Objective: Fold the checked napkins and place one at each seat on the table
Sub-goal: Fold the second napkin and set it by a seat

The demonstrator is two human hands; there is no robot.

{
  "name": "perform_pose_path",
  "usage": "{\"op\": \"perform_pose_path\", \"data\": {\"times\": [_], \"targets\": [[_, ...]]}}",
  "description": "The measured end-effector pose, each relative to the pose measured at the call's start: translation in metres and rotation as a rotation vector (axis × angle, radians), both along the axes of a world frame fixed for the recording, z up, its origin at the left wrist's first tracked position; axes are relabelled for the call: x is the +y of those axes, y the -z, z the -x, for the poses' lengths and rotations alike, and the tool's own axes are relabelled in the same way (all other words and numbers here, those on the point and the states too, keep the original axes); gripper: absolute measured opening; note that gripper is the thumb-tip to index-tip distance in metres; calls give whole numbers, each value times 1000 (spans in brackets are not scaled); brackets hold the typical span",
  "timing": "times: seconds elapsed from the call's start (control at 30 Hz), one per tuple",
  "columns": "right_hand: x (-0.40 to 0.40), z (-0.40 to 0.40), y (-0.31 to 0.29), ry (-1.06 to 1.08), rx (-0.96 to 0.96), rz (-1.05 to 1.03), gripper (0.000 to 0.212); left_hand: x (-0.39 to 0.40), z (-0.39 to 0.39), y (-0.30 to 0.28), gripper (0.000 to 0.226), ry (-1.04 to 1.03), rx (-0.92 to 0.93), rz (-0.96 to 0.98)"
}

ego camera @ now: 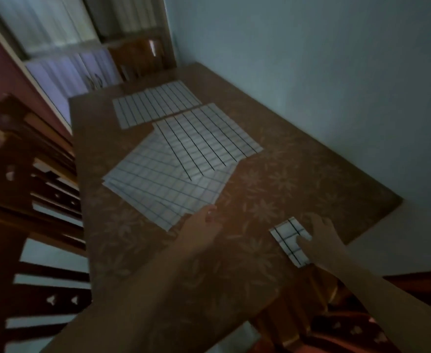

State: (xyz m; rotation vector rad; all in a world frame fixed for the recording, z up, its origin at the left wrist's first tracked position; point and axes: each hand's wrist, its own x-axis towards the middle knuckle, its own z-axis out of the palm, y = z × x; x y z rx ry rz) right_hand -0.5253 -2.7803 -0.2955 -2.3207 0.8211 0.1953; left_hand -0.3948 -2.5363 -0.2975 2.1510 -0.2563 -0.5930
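A small folded checked napkin (pixel 289 240) lies near the table's right front edge, and my right hand (pixel 318 235) rests on it with fingers spread flat. My left hand (pixel 204 225) reaches toward the near corner of a loose pile of unfolded checked napkins (pixel 173 174) in the middle of the table; its fingertips touch or almost touch that corner. An unfolded napkin (pixel 206 138) lies on top of the pile, turned at an angle. Another flat checked napkin (pixel 155 104) lies at the far end.
The table (pixel 298 174) wears a brown flower-patterned cloth and stands against a pale wall on the right. Wooden chairs stand at the left (pixel 30 200), at the far end (pixel 138 57) and at the near right (pixel 362 327). A curtained window is behind.
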Motion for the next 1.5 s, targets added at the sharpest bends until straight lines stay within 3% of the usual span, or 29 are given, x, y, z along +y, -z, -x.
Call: {"op": "perform_pose_path", "data": {"times": [0.33,0.53,0.67,1.03,1.33,1.5], "targets": [[190,-61,-48,-110,-56,212,60,186,-82,-67,64,319,-482,-390],[251,-96,-61,-99,-24,304,56,237,-135,-86,70,416,-618,-474],[255,-122,-64,-86,22,349,56,245,-157,-81,70,406,-597,-467],[201,-207,-13,-171,58,293,66,173,-230,-35,64,390,-532,-525],[109,-329,83,-317,33,390,63,27,-305,69,62,315,-457,-561],[90,-376,120,-331,0,444,72,-8,-336,112,78,270,-399,-675]]}}
